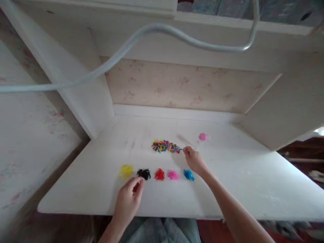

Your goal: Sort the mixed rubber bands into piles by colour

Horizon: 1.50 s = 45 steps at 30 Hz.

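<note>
A mixed pile of small coloured pieces point(163, 146), which look like little rubber bands, stretches across the middle of the white desk. At its right end is my right hand point(193, 159), thumb and finger pinched together; a bluish bit shows by the fingertips, too small to make out. My left hand point(130, 195) is closed in a pinch just in front of the black pile point(144, 173), and what its fingers hold, if anything, is hidden. Single-colour piles lie in a row: yellow point(126, 171), black, red point(159, 174), pink point(173, 174) and blue point(188, 174).
A round pink object point(203, 136) with a pale loop lies at the back right of the desk point(240, 182). White side panels and a shelf point(157, 44) enclose the desktop. A pale cable point(162, 28) hangs across the upper view.
</note>
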Available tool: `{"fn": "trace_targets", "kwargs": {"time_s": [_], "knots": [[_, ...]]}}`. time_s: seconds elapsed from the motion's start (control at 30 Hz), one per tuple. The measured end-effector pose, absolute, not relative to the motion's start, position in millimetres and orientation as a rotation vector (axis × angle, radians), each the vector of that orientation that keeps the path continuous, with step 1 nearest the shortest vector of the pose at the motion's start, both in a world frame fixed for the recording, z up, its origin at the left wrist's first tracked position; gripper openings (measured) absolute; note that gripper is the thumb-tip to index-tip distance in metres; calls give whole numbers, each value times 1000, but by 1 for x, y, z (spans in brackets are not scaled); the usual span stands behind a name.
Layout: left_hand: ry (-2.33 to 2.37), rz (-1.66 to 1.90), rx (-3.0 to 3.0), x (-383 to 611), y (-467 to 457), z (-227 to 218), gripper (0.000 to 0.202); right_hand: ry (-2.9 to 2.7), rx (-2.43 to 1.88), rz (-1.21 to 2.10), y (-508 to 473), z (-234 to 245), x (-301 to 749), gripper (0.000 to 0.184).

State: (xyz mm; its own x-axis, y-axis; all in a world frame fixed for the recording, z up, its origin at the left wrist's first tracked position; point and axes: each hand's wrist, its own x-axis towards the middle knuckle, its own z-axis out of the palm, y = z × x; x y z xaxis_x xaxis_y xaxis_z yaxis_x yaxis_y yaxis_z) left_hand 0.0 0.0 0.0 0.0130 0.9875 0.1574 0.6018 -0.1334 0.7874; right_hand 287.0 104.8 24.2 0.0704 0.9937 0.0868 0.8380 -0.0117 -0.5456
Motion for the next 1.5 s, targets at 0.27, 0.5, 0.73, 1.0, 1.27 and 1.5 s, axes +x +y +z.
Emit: {"fn": "trace_targets", "kwargs": {"time_s": [0.27,0.5,0.73,1.0,1.27,1.5], "knots": [[1579,933,2047,61,28,47,28,-1738,-1660,698,62,49,243,36],[1598,949,2088,85,31,49,27,-1621,-1539,848,28,60,234,33],[1535,884,2203,94,19,45,27,-1521,-1548,969,5,49,248,34],[1655,774,2339,100,12,43,27,-1478,-1842,584,-15,12,297,35],[1658,520,2444,125,0,36,22,-1599,-2019,269,-8,-11,307,39],[1649,423,2486,141,7,38,25,-1577,-2023,329,-6,-13,309,38]]}}
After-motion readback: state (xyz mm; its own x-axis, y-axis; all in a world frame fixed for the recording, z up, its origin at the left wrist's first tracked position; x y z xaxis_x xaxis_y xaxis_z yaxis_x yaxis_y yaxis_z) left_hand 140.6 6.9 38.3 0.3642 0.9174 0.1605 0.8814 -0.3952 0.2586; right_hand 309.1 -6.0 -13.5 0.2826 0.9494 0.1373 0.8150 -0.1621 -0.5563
